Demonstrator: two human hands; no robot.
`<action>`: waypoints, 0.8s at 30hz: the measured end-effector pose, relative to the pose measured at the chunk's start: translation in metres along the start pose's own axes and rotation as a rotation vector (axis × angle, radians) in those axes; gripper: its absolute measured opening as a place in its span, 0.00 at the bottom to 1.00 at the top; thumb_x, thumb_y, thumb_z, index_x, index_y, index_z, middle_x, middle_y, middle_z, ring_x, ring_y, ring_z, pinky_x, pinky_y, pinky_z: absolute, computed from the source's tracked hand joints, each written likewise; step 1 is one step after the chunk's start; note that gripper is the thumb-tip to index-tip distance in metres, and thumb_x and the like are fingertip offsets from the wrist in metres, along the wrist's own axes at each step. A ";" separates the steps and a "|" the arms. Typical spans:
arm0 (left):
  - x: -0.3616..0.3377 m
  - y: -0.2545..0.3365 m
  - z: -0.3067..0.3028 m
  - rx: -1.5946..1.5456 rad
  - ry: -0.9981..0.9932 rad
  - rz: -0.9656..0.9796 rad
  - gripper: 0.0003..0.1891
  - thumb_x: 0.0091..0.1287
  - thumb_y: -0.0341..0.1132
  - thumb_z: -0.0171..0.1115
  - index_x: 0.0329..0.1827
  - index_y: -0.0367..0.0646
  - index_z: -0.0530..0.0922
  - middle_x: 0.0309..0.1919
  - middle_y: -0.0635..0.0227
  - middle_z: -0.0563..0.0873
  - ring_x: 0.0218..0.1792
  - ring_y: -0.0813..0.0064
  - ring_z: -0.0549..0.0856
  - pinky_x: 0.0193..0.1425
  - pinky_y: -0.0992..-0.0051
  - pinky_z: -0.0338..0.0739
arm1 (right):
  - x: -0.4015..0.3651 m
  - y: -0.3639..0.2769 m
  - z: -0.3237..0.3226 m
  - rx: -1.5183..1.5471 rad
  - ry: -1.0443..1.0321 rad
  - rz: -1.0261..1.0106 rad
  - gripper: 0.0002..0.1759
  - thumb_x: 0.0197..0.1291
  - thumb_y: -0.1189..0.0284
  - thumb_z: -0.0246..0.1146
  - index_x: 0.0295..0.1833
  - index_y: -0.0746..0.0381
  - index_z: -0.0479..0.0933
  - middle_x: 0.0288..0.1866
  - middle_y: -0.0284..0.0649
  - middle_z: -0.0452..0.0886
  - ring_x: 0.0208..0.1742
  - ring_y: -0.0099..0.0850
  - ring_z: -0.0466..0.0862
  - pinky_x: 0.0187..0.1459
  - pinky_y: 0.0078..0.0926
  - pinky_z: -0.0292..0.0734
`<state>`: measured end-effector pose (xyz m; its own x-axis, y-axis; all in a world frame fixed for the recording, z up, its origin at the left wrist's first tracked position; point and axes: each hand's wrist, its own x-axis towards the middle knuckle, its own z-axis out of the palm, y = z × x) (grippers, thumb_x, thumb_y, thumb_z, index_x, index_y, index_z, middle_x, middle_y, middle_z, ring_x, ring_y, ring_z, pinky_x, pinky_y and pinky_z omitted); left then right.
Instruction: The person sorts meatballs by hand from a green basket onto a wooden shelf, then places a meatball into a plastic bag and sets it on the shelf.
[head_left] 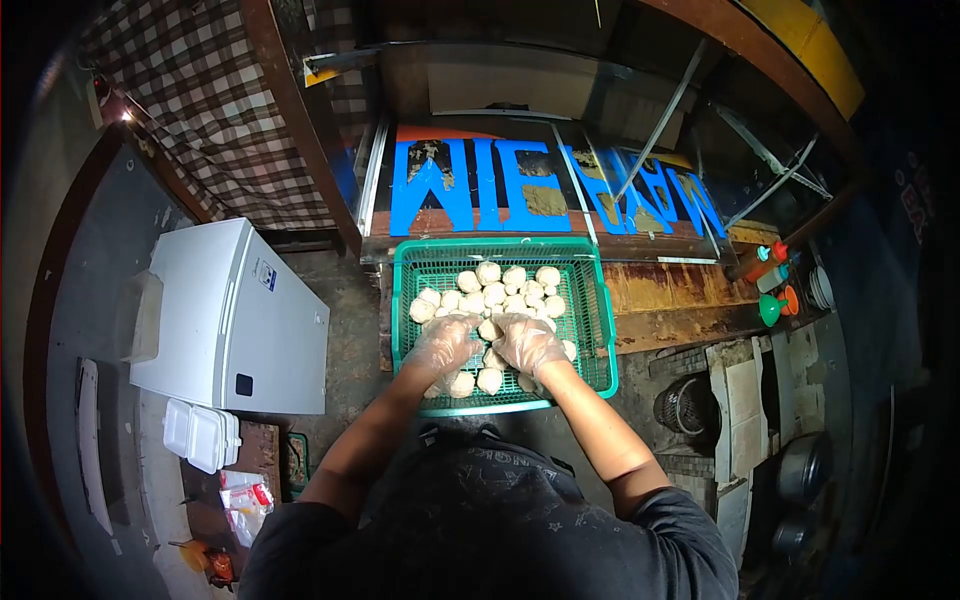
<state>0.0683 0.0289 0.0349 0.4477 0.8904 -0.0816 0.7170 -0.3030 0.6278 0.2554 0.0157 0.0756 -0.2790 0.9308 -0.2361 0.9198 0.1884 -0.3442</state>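
Note:
A green plastic basket [606,330] with mesh sides holds many pale, lumpy balls [489,273], about as wide as two or three fingers. My left hand [447,343] and my right hand [530,342], both in thin clear plastic gloves, reach into it from the near side. Their curled fingertips meet at either side of one pale ball [489,330] in the middle of the pile. Parts of the fingers are hidden behind the backs of the hands. More balls lie under and in front of the wrists.
Behind the basket stands a glass-fronted stall with blue letters [520,190]. A wooden bench [660,290] carries sauce bottles [770,262] and funnels [770,308] at right. On the left are a white chest freezer [270,320], foam boxes [207,437] and plastic packets [246,500].

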 end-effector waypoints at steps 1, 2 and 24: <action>0.002 0.000 -0.002 0.004 -0.038 -0.014 0.27 0.63 0.39 0.68 0.65 0.41 0.78 0.54 0.52 0.86 0.54 0.57 0.85 0.62 0.62 0.78 | 0.001 0.000 -0.001 0.002 -0.012 0.002 0.20 0.59 0.64 0.63 0.55 0.60 0.80 0.54 0.51 0.84 0.56 0.48 0.84 0.59 0.42 0.78; 0.003 -0.001 -0.001 0.004 -0.035 -0.015 0.27 0.63 0.39 0.68 0.65 0.41 0.78 0.54 0.52 0.86 0.54 0.57 0.85 0.62 0.62 0.78 | 0.003 0.000 -0.001 0.000 -0.011 -0.001 0.20 0.59 0.64 0.63 0.55 0.60 0.80 0.54 0.51 0.84 0.56 0.48 0.84 0.59 0.42 0.78; -0.001 -0.022 0.011 0.201 -0.041 0.118 0.16 0.65 0.39 0.64 0.51 0.39 0.82 0.39 0.49 0.87 0.45 0.49 0.86 0.51 0.54 0.79 | 0.011 -0.013 0.021 0.061 -0.113 0.050 0.26 0.64 0.54 0.61 0.56 0.64 0.76 0.49 0.56 0.85 0.54 0.50 0.85 0.56 0.46 0.78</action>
<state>0.0578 0.0308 0.0131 0.5529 0.8317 -0.0509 0.7487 -0.4690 0.4684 0.2344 0.0171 0.0582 -0.2651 0.8970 -0.3538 0.9159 0.1195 -0.3832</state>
